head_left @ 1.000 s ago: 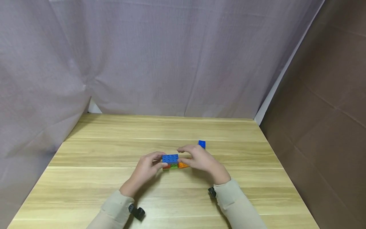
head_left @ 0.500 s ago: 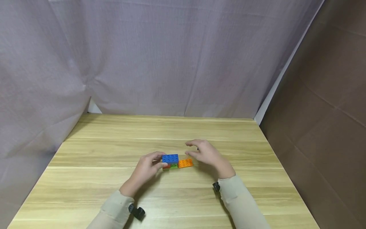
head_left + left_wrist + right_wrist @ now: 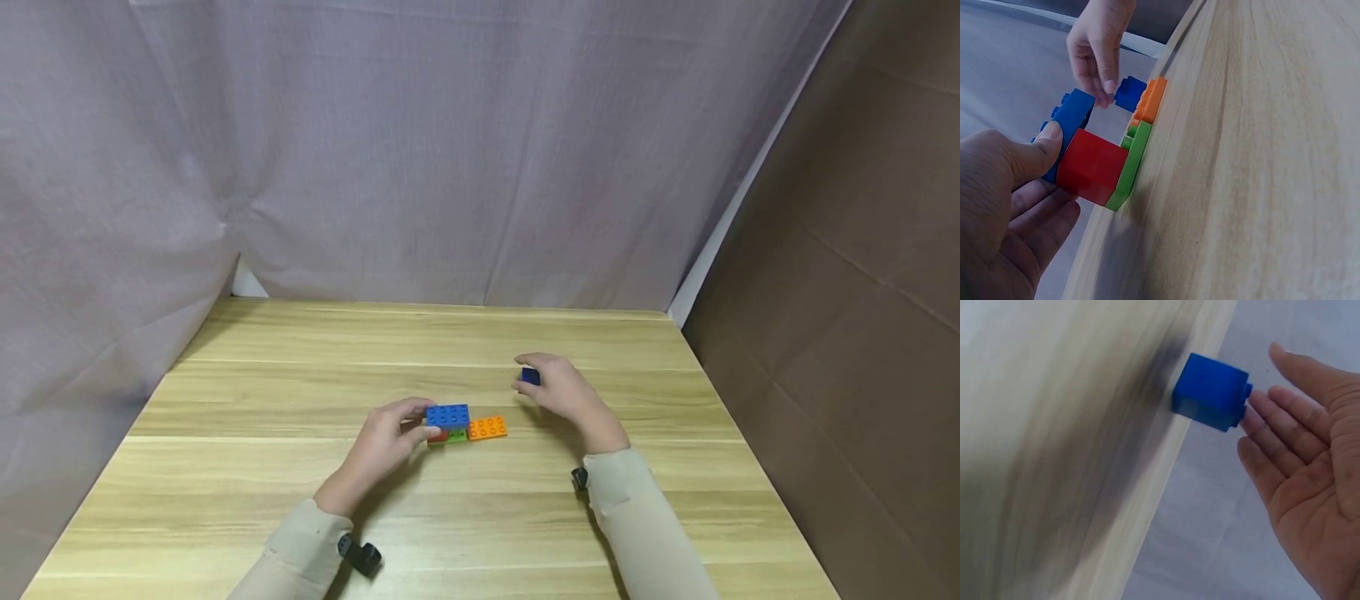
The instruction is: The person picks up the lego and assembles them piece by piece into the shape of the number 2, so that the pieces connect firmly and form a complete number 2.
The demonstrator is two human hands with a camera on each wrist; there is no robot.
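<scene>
My left hand pinches a long blue building brick between thumb and fingers. In the left wrist view that brick sits over a red brick, which stands on one end of a flat green brick. A flat orange brick lies end to end with the green one, its studs up. Farther back on the right, my right hand is at a small blue brick standing on the table. Its thumb and fingers are spread apart, and the right wrist view shows them near the brick's studded top.
The wooden table ends at a grey curtain behind and a brown cloth on the right. Small black cameras are strapped at both wrists.
My right hand has moved back and right, away from the orange brick to the small blue brick, uncovering the orange one. The left hand keeps its hold in place.
</scene>
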